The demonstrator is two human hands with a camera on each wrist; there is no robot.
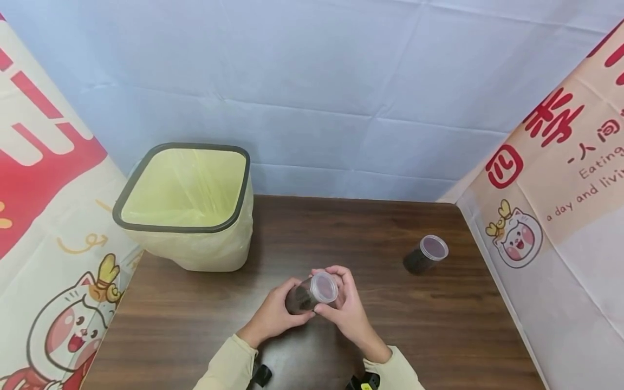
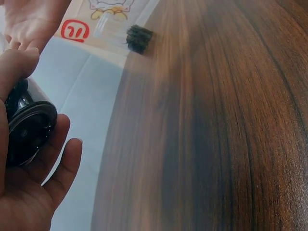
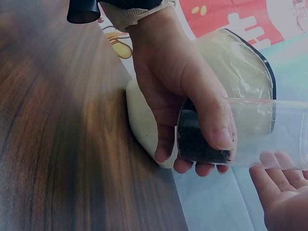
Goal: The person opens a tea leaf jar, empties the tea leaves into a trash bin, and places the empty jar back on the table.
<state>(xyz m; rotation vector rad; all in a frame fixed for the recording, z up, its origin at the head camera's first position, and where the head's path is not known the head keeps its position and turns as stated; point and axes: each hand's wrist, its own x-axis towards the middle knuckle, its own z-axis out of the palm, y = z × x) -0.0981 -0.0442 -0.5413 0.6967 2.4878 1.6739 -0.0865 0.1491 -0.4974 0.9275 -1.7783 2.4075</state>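
A clear plastic jar (image 1: 301,297) with a translucent lid (image 1: 324,287) is held tilted above the table, its lid end toward the upper right. Dark material fills its lower end. My left hand (image 1: 275,317) grips that lower end, thumb on the near side; the right wrist view shows its fingers wrapped round the jar (image 3: 260,127). At the lidded end, my right hand (image 1: 348,309) holds the jar with its thumb by the rim and fingers behind. In the left wrist view the jar's dark round base (image 2: 31,132) faces the camera.
A second lidded jar (image 1: 424,254) with dark contents stands on the right of the brown wooden table (image 1: 341,227). Back left is a cream bin (image 1: 214,252) with a dark rim and pale liner. Printed cloths hang at both sides, a pale blue one behind.
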